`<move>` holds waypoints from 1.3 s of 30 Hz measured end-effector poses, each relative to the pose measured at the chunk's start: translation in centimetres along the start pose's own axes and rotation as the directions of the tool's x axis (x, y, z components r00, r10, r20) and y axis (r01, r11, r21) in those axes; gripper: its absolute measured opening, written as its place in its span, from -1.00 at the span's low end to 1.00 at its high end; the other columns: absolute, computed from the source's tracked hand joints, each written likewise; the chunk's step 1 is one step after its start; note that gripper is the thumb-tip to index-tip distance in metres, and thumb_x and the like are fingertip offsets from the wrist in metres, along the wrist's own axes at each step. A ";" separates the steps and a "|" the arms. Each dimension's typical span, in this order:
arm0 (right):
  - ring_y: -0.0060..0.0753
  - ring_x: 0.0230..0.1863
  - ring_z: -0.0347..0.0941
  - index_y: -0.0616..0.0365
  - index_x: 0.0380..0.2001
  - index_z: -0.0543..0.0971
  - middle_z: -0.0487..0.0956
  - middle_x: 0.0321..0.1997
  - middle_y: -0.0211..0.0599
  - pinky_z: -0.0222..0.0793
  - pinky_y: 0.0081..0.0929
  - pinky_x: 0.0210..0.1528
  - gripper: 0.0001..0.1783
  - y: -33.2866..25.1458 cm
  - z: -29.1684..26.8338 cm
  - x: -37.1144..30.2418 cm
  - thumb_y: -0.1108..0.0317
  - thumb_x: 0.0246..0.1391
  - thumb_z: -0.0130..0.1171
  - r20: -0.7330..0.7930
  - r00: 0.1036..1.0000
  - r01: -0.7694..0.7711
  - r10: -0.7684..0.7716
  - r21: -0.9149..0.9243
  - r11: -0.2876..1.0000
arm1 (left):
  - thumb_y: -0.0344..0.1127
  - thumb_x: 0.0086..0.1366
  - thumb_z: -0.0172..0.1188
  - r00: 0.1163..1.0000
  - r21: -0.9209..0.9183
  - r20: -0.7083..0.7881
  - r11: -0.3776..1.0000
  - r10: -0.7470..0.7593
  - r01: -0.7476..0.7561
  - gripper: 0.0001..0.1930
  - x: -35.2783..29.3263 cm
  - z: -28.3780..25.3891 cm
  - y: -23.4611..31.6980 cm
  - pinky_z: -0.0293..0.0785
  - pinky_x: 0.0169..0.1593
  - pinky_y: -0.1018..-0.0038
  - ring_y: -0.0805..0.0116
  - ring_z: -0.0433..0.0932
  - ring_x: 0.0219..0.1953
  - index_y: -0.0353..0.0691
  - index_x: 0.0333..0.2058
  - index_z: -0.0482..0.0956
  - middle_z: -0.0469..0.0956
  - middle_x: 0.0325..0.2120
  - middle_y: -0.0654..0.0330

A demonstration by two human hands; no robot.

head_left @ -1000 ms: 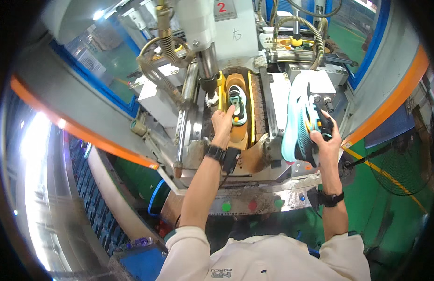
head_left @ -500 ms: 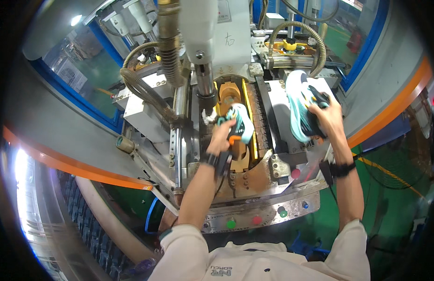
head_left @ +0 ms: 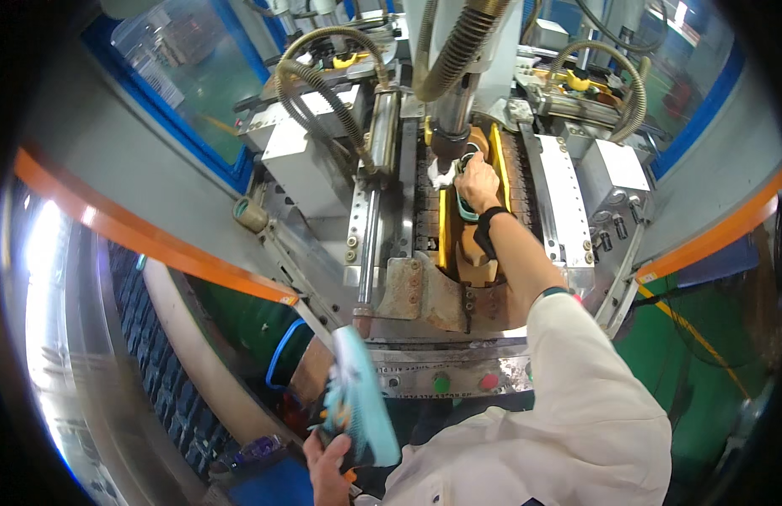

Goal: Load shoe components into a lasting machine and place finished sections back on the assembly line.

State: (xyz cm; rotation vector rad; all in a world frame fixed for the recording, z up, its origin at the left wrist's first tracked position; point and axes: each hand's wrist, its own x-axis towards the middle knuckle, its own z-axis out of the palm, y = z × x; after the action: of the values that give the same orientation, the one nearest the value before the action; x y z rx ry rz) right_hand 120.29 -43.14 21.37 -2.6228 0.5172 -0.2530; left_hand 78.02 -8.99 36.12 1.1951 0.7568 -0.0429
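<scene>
At the lower left, my left hand (head_left: pixel 327 465) is closed around a light teal and black shoe (head_left: pixel 365 396), gripping one end with the other pointing away from me. My right hand (head_left: pixel 478 180) reaches into the middle of the machine, fingers curled on a second teal and black shoe (head_left: pixel 467 209). Much of that shoe is hidden beneath the hand. It lies between yellow side plates (head_left: pixel 499 164), above a tan block (head_left: pixel 475 267). A metal press rod with a dark end (head_left: pixel 449 142) stands just left of the right hand, with white material (head_left: pixel 441 174) beside it.
A front panel (head_left: pixel 408 386) carries green and red buttons (head_left: pixel 441 382). Ribbed hoses (head_left: pixel 467 46) hang overhead. Orange-edged guards (head_left: pixel 155 244) flank the machine. At left runs a belt with dark ridges (head_left: pixel 176 379). A metal arm (head_left: pixel 285 266) juts out near the left guard.
My left hand has drawn its shoe out of the machine to the lower left. My right hand has moved left from the machine's right side into its middle with its shoe. The view has shifted.
</scene>
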 end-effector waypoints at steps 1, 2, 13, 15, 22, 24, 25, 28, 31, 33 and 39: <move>0.24 -0.07 0.58 0.41 0.00 0.31 0.60 -0.14 0.28 0.53 -0.05 -0.01 -0.41 0.5 0.5 0.2 0.32 -0.07 0.22 -0.078 0.997 -0.015 0.015 -0.002 1.000 | -0.38 0.19 0.15 0.999 -0.099 -0.004 0.994 0.040 -0.040 -0.44 0.2 -2.3 -1.3 0.68 -0.14 0.26 0.17 0.63 -0.13 -0.41 0.17 0.28 0.55 -0.12 0.03; 0.23 -0.09 0.59 0.40 0.04 0.29 0.59 -0.14 0.26 0.54 -0.02 -0.03 -0.37 1.0 1.1 0.8 0.32 -0.07 0.23 -0.093 0.995 -0.026 0.028 0.019 0.999 | -0.35 0.21 0.19 0.998 -0.117 -0.018 0.991 0.064 -0.065 -0.50 0.2 -5.0 -2.8 0.69 -0.30 0.32 0.22 0.67 -0.27 -0.33 0.11 0.33 0.58 -0.20 0.07; -0.08 -0.17 0.53 0.17 -0.33 0.55 0.55 -0.32 -0.19 0.50 -0.21 -0.23 -0.85 1.0 -4.8 -33.2 0.49 -0.04 0.22 -0.054 0.618 0.656 -0.784 0.586 0.477 | -0.23 0.17 0.32 0.894 -0.257 -0.431 0.966 -0.126 0.013 -0.57 -6.2 -4.2 -10.9 0.58 -0.29 0.40 0.35 0.61 -0.22 -0.18 0.00 0.46 0.58 -0.22 0.21; -0.10 -0.13 0.51 0.16 -0.32 0.54 0.53 -0.30 -0.20 0.50 -0.19 -0.23 -0.84 3.9 0.4 -36.9 0.48 -0.05 0.22 0.061 0.573 0.603 -0.817 0.644 0.471 | -0.26 0.19 0.31 0.934 -0.250 -0.341 0.968 -0.107 0.020 -0.55 -6.6 -2.8 -11.4 0.59 -0.20 0.42 0.33 0.61 -0.19 -0.21 0.04 0.43 0.56 -0.16 0.18; 0.01 0.06 0.40 0.13 -0.26 0.47 0.45 -0.12 -0.15 0.46 -0.08 -0.02 -0.86 7.8 9.5 -39.1 0.37 0.09 0.07 0.335 0.455 0.651 -0.825 0.508 0.565 | -0.41 0.19 0.28 0.926 -0.203 -0.372 0.979 -0.065 -0.013 -0.55 -10.4 -1.8 -13.0 0.60 -0.10 0.41 0.33 0.60 -0.14 -0.30 0.06 0.42 0.56 -0.14 0.16; 0.03 0.06 0.41 0.15 -0.28 0.47 0.47 -0.11 -0.12 0.45 -0.06 0.00 -0.86 7.5 9.4 -39.1 0.36 0.08 0.08 0.329 0.472 0.632 -0.818 0.521 0.574 | -0.43 0.17 0.29 0.947 -0.201 -0.320 0.976 0.012 -0.080 -0.55 -10.6 -2.5 -13.6 0.60 -0.11 0.41 0.33 0.60 -0.14 -0.32 0.05 0.43 0.56 -0.15 0.16; 0.03 0.06 0.41 0.16 -0.29 0.47 0.47 -0.10 -0.10 0.44 -0.05 0.02 -0.86 7.4 9.3 -38.8 0.35 0.08 0.09 0.324 0.474 0.628 -0.819 0.528 0.572 | -0.42 0.18 0.29 0.942 -0.184 -0.335 0.979 0.025 -0.091 -0.55 -10.7 -2.6 -13.8 0.60 -0.10 0.40 0.31 0.60 -0.15 -0.33 0.04 0.44 0.56 -0.15 0.17; 0.09 0.04 0.43 0.18 -0.29 0.48 0.50 -0.14 -0.04 0.44 -0.03 0.01 -0.83 7.5 9.2 -38.6 0.34 0.07 0.09 0.279 0.504 0.564 -0.817 0.611 0.556 | -0.39 0.18 0.28 0.901 -0.188 -0.434 0.976 0.017 -0.109 -0.56 -11.6 -2.4 -13.8 0.61 -0.12 0.37 0.29 0.61 -0.16 -0.34 0.04 0.44 0.56 -0.16 0.14; 0.10 -0.02 0.46 0.19 -0.27 0.50 0.52 -0.18 -0.03 0.45 -0.02 -0.02 -0.82 5.9 11.2 -39.6 0.34 0.10 0.05 0.336 0.540 0.536 -0.772 0.570 0.623 | -0.38 0.17 0.28 0.866 -0.173 -0.499 0.974 0.038 -0.143 -0.53 -12.5 -3.2 -13.7 0.63 -0.17 0.31 0.26 0.61 -0.17 -0.35 0.05 0.42 0.54 -0.13 0.09; 0.08 -0.09 0.49 0.14 -0.26 0.52 0.53 -0.21 -0.05 0.47 -0.05 -0.07 -0.83 6.7 13.3 -39.5 0.35 0.11 0.04 0.346 0.474 0.622 -0.810 0.519 0.586 | -0.39 0.15 0.28 0.883 -0.202 -0.469 0.970 0.024 -0.134 -0.54 -13.7 -2.9 -13.2 0.63 -0.16 0.31 0.23 0.59 -0.11 -0.34 0.04 0.43 0.51 -0.10 0.06; 0.06 -0.17 0.51 0.11 -0.23 0.55 0.57 -0.21 -0.11 0.45 -0.11 -0.14 -0.81 7.2 10.9 -38.4 0.26 0.23 0.04 0.291 0.500 0.626 -0.815 0.529 0.573 | -0.39 0.24 0.23 0.914 -0.232 -0.405 0.968 -0.011 -0.092 -0.62 -16.2 -5.4 -14.1 0.61 -0.15 0.40 0.31 0.62 -0.18 -0.44 0.00 0.45 0.57 -0.19 0.10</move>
State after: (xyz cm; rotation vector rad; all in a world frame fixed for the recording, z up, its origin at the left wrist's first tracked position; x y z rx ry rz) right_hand 85.78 -29.47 4.92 -2.2261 -0.8239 0.1070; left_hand 57.21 -15.73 32.64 0.9886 1.0660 0.3362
